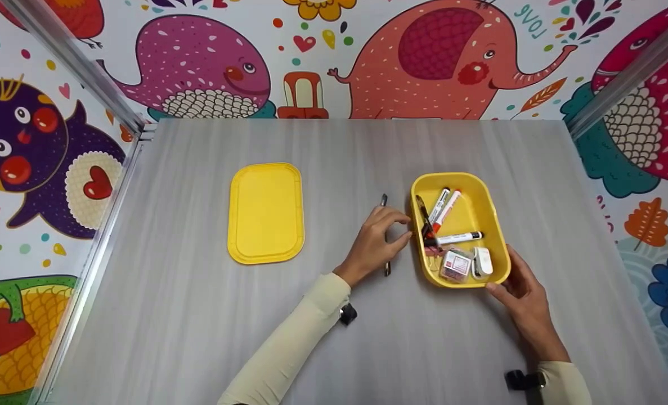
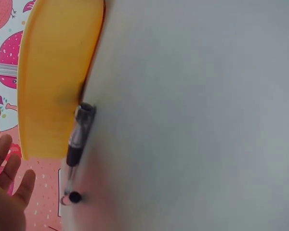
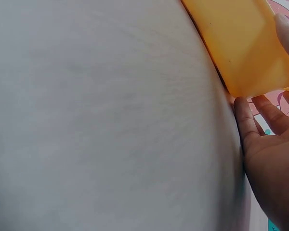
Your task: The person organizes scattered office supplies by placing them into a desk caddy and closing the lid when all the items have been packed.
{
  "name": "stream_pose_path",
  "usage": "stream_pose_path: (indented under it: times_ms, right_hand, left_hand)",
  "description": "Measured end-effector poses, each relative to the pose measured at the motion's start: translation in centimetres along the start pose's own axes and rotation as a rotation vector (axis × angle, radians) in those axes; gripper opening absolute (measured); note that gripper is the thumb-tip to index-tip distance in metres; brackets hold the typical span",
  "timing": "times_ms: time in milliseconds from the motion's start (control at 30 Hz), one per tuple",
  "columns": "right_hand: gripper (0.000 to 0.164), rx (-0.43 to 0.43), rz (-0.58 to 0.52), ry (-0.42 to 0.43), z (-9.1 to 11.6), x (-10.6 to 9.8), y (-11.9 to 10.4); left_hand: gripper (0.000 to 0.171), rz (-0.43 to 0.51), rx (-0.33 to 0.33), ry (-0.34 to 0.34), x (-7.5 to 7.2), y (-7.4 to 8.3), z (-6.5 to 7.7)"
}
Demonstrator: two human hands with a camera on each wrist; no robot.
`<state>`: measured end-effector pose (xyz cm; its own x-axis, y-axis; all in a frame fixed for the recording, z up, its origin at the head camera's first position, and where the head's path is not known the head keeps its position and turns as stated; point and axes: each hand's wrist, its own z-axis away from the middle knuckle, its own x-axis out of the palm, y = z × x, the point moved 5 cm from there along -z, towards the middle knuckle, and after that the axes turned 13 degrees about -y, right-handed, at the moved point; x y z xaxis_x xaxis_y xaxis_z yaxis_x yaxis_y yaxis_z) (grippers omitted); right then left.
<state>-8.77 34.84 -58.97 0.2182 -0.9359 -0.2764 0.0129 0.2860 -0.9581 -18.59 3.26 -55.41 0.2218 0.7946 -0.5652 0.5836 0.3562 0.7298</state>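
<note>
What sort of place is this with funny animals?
Perhaps a small booth for tabletop activities: cartoon-animal walls, metal rails at the corners, and a grey table with a yellow box on it.

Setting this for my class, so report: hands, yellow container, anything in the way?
Left hand empty beside yellow container; right hand touching its near right corner. Lid off, markers inside. Possible obstacle: pen under left hand.

One box (image 1: pixel 475 211), three markers (image 1: pixel 456 239)
</note>
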Motion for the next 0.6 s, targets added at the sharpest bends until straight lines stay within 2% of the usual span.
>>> stream_pose_path:
  times_ms: [267, 600]
  right_hand:
    - [0.086, 0.003, 0.007, -0.001, 0.1, 0.0, 0.0]
    - [0.087, 0.028, 0.007, 0.000, 0.1, 0.0, 0.0]
  left_hand:
    - [0.024, 0.038, -0.030, 0.021, -0.7, -1.0, 1.1]
    - [0.022, 0.015, -0.062, 0.056, -1.6, -1.9, 2.1]
